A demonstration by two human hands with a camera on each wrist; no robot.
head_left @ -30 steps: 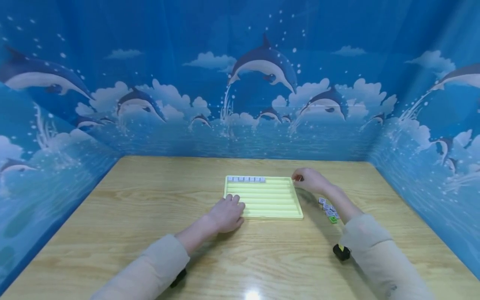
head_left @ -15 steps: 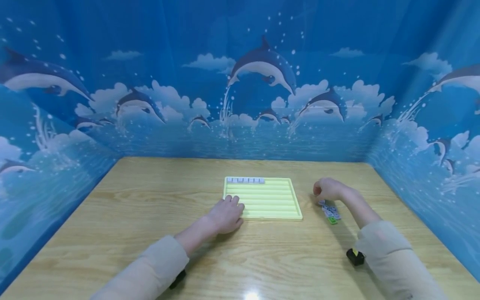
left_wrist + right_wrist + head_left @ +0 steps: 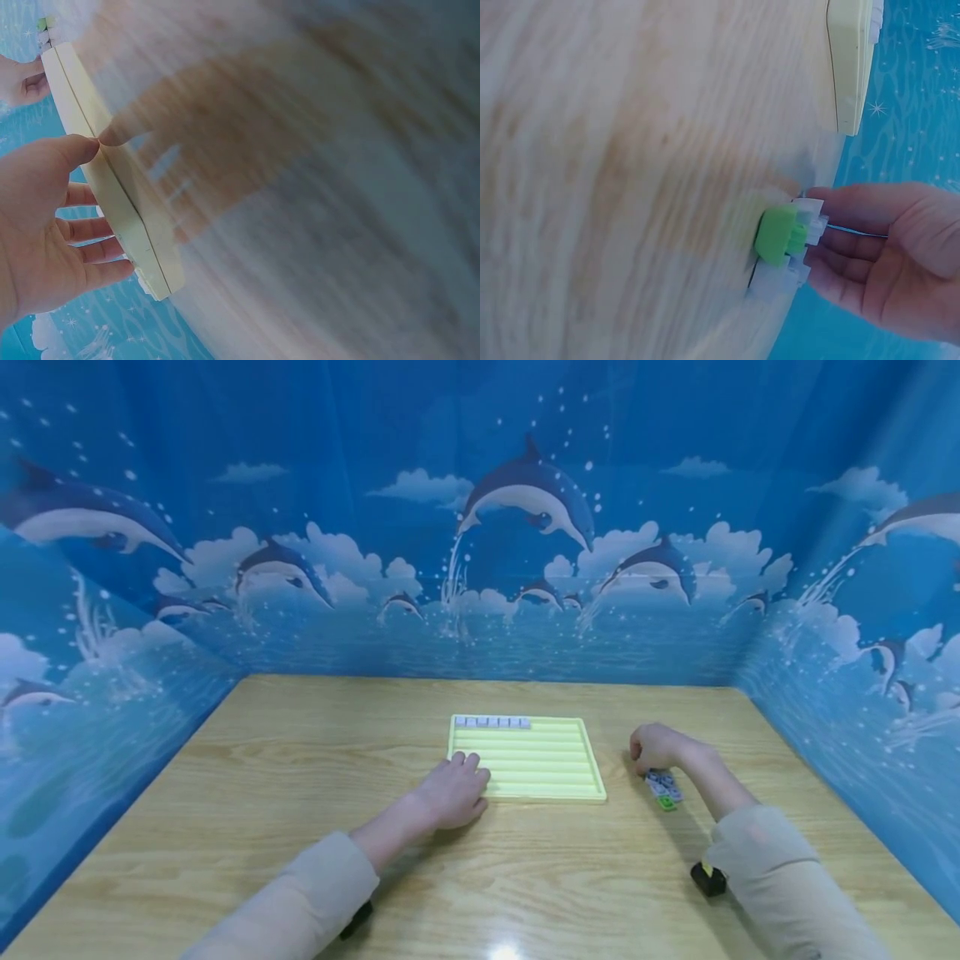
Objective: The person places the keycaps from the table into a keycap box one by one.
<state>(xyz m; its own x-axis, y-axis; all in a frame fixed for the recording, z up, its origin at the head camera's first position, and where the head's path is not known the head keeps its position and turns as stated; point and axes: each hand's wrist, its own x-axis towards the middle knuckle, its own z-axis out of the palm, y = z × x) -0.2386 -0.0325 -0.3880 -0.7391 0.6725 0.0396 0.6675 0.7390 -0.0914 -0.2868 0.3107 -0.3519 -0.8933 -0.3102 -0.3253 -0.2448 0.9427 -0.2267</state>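
Note:
A pale yellow ridged tray [image 3: 551, 760] lies mid-table, with a row of whitish keycaps [image 3: 492, 722] along its far left groove. My left hand [image 3: 452, 791] rests on the tray's left front corner. The left wrist view shows its thumb [image 3: 79, 150] against the tray's side wall [image 3: 120, 187] and its other fingers spread and fairly straight. To the right of the tray, my right hand [image 3: 656, 747] reaches the far end of a small pile of grey-white keycaps [image 3: 662, 783]. Thumb and curled fingers pinch at a whitish keycap [image 3: 815, 210], partly hidden. A green keycap [image 3: 778, 234] lies beside it.
The wood-grain table [image 3: 300, 760] is enclosed by blue dolphin-print curtains [image 3: 360, 527] at the back and sides. A black wrist device [image 3: 708, 878] sits below the right sleeve, and another [image 3: 357, 918] below the left sleeve.
My right hand has moved from the tray's far right corner, rightward and nearer, to the keycap pile, where its fingertips now cover the far end. My left hand has stayed on the tray.

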